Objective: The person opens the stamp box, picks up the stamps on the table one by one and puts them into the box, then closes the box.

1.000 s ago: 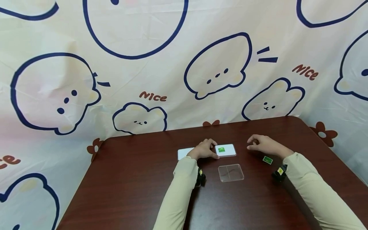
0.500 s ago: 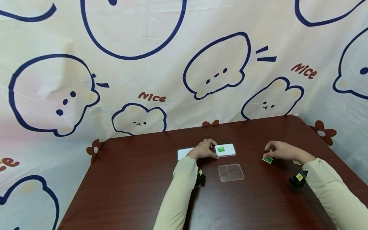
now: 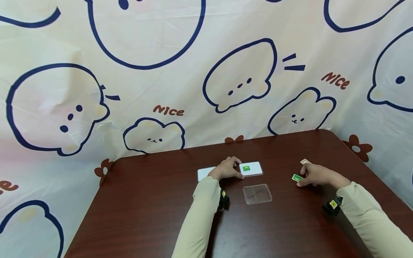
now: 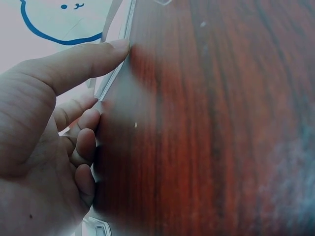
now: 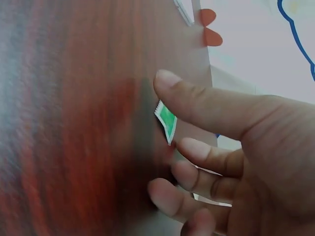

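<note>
Twice busy: gripping white case (image 3: 256, 168) with left hand (image 3: 227, 168); shifted right hand (image 3: 317, 175) beside green stamp (image 3: 297, 177), seemingly graspable; cannot tell if pinching.

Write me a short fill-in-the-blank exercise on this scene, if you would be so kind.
1. On the white case touched by the left hand is a small piece coloured ____.
2. A loose green stamp is by the ____ hand's fingers.
3. The word printed on the backdrop is ____.

Missing words: green; right; Nice.
</note>
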Demonstrator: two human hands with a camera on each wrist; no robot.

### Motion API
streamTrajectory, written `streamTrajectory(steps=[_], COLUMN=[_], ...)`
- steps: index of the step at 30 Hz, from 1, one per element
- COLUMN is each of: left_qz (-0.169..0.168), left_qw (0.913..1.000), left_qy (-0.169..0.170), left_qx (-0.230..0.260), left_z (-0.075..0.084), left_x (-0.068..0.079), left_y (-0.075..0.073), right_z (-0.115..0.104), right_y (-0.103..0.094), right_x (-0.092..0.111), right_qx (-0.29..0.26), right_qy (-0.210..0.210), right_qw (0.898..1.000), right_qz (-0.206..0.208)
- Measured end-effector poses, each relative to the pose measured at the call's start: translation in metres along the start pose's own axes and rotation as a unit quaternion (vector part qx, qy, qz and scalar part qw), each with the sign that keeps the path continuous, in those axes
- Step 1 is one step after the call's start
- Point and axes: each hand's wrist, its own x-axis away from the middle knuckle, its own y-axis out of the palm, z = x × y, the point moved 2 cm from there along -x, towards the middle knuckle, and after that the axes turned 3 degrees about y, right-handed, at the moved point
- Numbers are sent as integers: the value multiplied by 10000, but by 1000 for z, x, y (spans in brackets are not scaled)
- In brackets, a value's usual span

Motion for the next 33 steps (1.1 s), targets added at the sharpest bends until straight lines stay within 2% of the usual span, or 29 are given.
streamTrajectory(steps=[17,26,33], left_qz=[27,37,43], left_qw=[10000,10000,9999], left_qy=[-21,-3,7], left_qx=[77,88,162], left_z=[-1,0,0], left_x=[-1,-2,0], left_y=[0,-1,0], right_z=[0,7,6], right_y=[7,9,14], right_x=[3,3,4], right_qx=[362,466,441], right_qy=[-55,-280,-355], right_qw=[9986,9957,9947], right_qz=[380,751,863])
